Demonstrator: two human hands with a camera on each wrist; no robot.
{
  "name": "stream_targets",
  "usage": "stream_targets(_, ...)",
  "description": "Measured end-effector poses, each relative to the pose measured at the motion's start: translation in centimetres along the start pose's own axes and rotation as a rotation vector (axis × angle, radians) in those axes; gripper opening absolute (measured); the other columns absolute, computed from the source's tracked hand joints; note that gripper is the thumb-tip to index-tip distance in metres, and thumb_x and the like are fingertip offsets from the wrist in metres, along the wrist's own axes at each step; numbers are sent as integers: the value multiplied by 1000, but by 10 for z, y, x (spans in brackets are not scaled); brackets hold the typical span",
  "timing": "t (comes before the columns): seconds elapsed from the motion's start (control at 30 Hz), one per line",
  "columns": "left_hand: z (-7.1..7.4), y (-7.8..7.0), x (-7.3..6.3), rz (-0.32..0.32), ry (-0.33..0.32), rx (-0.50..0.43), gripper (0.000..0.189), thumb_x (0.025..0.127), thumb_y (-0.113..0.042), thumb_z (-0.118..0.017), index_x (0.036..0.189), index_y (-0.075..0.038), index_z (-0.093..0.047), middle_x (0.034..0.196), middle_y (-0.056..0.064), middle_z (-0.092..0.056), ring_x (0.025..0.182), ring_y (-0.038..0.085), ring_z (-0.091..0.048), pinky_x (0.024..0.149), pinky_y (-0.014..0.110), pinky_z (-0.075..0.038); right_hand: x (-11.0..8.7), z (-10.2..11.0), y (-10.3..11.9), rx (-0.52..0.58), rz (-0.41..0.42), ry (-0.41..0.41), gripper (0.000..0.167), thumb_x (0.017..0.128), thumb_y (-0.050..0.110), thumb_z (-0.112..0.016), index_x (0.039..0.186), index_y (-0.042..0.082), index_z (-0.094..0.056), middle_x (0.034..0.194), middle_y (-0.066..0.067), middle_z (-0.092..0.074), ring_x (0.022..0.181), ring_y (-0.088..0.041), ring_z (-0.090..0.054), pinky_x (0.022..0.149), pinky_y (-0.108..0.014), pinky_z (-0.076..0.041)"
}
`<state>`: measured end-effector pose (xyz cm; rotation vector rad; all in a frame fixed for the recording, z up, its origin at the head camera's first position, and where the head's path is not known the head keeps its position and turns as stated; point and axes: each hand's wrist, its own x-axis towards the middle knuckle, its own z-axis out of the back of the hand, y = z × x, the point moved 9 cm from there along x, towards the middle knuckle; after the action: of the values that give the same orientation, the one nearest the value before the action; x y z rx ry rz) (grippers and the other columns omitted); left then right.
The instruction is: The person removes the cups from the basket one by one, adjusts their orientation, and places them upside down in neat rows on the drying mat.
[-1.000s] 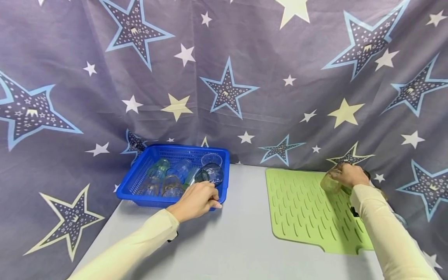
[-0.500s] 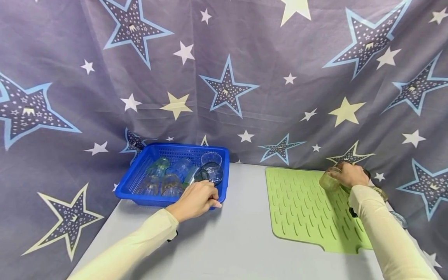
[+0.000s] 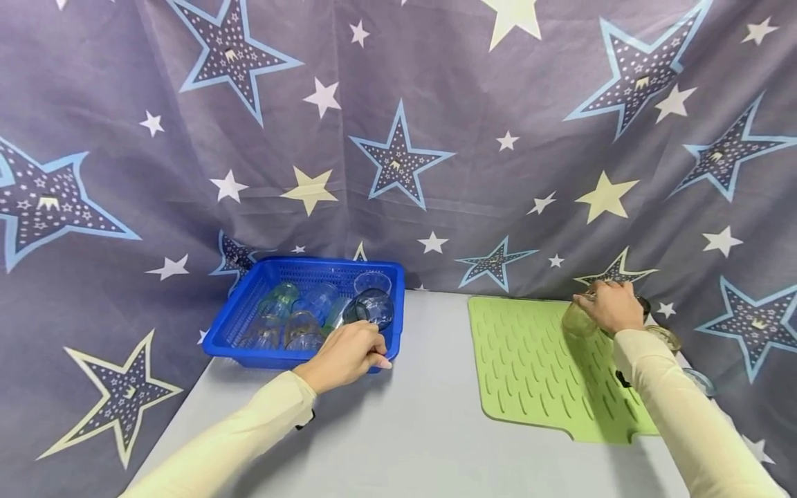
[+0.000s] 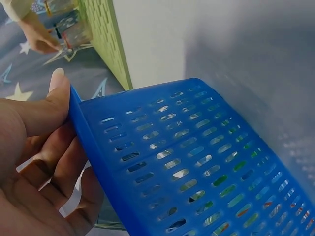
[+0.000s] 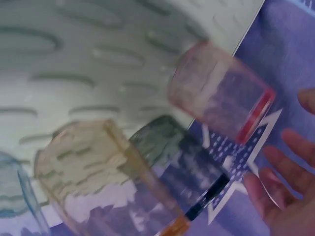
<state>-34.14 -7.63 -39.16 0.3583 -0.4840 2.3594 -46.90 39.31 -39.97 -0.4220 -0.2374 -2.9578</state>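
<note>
My left hand [image 3: 351,349] grips the near right corner of a blue plastic basket [image 3: 214,346], thumb and fingers on either side of its rim [image 4: 91,142]. Several clear and tinted glasses [image 3: 301,321] lie inside. On the green drying mat [image 3: 519,360] at the right, a glass with a red-tinted base [image 5: 221,93] stands upside down. Just beside and above it is my right hand [image 3: 613,308], its fingers loosely bent. In the right wrist view, the fingers [image 5: 285,177] are apart from the glass, with nothing between them.
By the red-based glass, a dark-based glass [image 5: 179,157], an amber glass [image 5: 103,172] and a blue-tinted glass [image 5: 17,191] stand along the mat's right side, partly behind my right arm. A star-patterned curtain [image 3: 436,104] hangs behind the white table [image 3: 429,415].
My right hand has let go of the red-based glass and lifted slightly off it. The left hand has kept its grip on the basket rim.
</note>
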Motion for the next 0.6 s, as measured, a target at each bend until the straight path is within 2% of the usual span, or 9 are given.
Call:
stream_targets(0.1, 0, 0, 0, 12, 19, -17, 11, 85, -25, -85, 82, -18, -77, 78, -10, -58, 71, 9, -54, 62, 25, -50, -1, 6, 23, -30, 80, -90, 45, 99, 31, -66, 113, -12, -67, 111, -31, -68, 106, -48, -59, 100, -59, -33)
stream_targets(0.23, -1, 1, 0, 13, 67, -31, 7, 89, -22, -81, 87, -17, -79, 81, -10, -60, 75, 10, -57, 66, 27, -52, -6, 2, 50, 29, 107, -113, 40, 100, 27, -67, 115, -9, -68, 115, -30, -66, 113, -50, -53, 102, -60, -36)
stream_targets(0.37, 0, 1, 0, 9, 98, -21, 4, 92, -19, -79, 92, -16, -81, 83, -10, -60, 78, 11, -59, 67, 28, -53, -8, -7, 80, 104, 145, -80, 36, 101, 26, -66, 118, -6, -69, 118, -28, -66, 117, -49, -50, 101, -61, -40)
stream_targets(0.6, 0, 3, -1, 18, 97, -11, 9, 89, -19, -81, 98, -15, -82, 87, -9, -64, 83, 13, -63, 74, 32, -56, -12, -21, 129, 221, 219, -39, 31, 99, 23, -69, 115, -4, -71, 111, -21, -70, 107, -41, -57, 96, -56, -46)
